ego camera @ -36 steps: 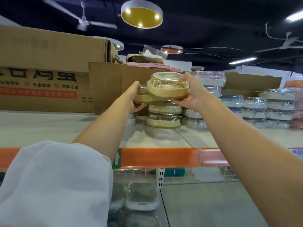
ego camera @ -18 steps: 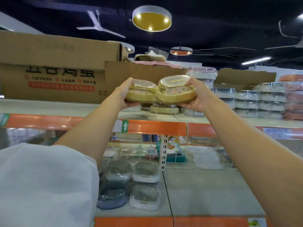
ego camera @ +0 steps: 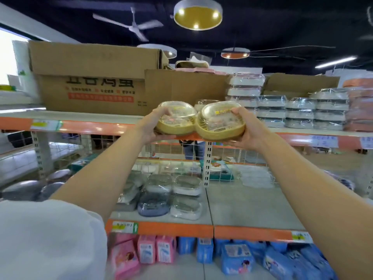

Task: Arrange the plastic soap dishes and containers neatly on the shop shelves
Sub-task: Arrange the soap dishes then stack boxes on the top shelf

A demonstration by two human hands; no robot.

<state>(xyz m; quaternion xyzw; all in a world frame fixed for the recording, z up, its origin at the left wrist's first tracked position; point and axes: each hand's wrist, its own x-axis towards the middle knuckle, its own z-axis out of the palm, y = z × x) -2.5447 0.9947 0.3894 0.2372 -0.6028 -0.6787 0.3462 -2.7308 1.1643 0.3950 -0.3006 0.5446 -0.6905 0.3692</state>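
**Two yellow soap dishes held up at top-shelf height**

Two yellow soap dishes with clear lids are held side by side, edges touching, in front of the orange lip of the top shelf (ego camera: 84,116). The left dish (ego camera: 176,118) is gripped by the left hand (ego camera: 150,128): thumb under the base, fingers (ego camera: 161,112) curled over the lid's far edge. The right dish (ego camera: 221,120) is gripped by the right hand (ego camera: 249,130) the same way, thumb below, fingers (ego camera: 237,111) hooked over the top. Both dishes are tilted toward the camera, so the lids and printed labels are seen. Neither dish is resting on any shelf.

Behind them on the top shelf a large cardboard box (ego camera: 90,77) with printed characters is seen at left, and a second cardboard piece (ego camera: 185,85) just behind the dishes. Stacks of wrapped white containers (ego camera: 292,112) are lined up at right, with pink ones (ego camera: 360,106) at the far right edge.

On the middle shelf (ego camera: 252,205), a cluster of clear-lidded soap dishes (ego camera: 177,195) is grouped at left of the upright post (ego camera: 207,162); one of them is blue-grey (ego camera: 154,207). The right half of that shelf is bare grey board. Below, pink packs (ego camera: 147,251) and blue packs (ego camera: 238,257) are stood in a row on the bottom level.

A white sleeve (ego camera: 46,239) is seen at lower left. The picture is motion-blurred toward the left edge.
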